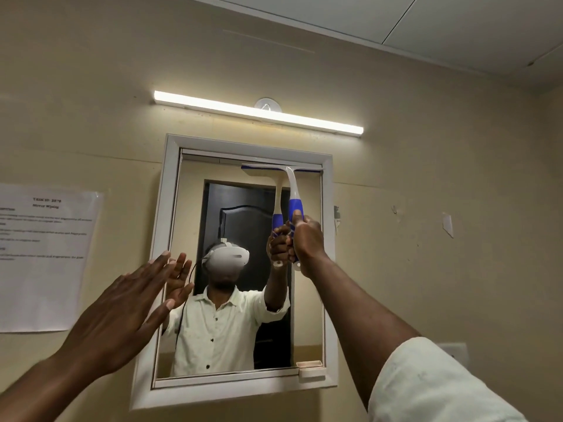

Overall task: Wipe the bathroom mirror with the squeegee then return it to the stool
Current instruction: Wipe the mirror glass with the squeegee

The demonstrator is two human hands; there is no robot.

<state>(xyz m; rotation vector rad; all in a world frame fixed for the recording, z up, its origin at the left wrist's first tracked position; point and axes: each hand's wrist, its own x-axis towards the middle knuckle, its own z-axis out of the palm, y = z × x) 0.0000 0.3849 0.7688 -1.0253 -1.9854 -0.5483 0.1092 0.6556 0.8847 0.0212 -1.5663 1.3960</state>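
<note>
Lit tube light [259,112] on beige wall, 12 o'clock, tilted down to the right. Small round white fitting [267,105] touching its upper edge. Printed paper sheet [45,257] stuck at 9 o'clock, text blurred. Torn tape scrap [447,225] at 3 o'clock. White ceiling panels [457,22] at 1 o'clock.

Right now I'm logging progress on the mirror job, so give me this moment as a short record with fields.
tool: squeegee, blade at the top edge of the glass, right side
right hand: right hand closed on the blue grip, handle pointing down
left hand: left hand open, flat, by the left side of the frame
mirror: white-framed mirror, on the wall under a lit tube light
wall: printed sheet left of the mirror
stool: out of view
</note>
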